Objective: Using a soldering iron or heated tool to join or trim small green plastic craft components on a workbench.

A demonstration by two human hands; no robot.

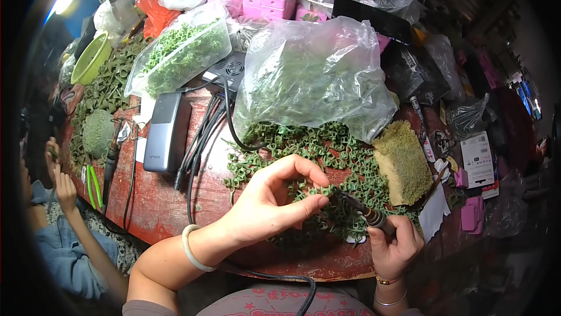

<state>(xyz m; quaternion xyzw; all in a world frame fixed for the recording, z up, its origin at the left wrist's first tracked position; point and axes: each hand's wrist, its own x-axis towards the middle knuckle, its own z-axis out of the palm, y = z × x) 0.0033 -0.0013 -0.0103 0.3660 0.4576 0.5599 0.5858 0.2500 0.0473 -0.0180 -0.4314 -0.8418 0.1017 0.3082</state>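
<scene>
The left hand (272,196) pinches a small green piece (328,190) between thumb and forefinger, and just right of it the right hand (398,246) is closed around a dark pen-shaped tool (376,219); from here I can't tell whether its tip touches the piece. Similar green pieces (280,140) lie heaped beneath and beyond the left hand on the red surface (160,202).

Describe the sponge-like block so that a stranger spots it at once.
On the red table, find the large clear plastic bag in the middle. Just below its right end in the picture, beside the loose green pieces and beyond the right hand, lies the sponge-like block. Its tan side and rough, green-tinged face set it apart.
</scene>
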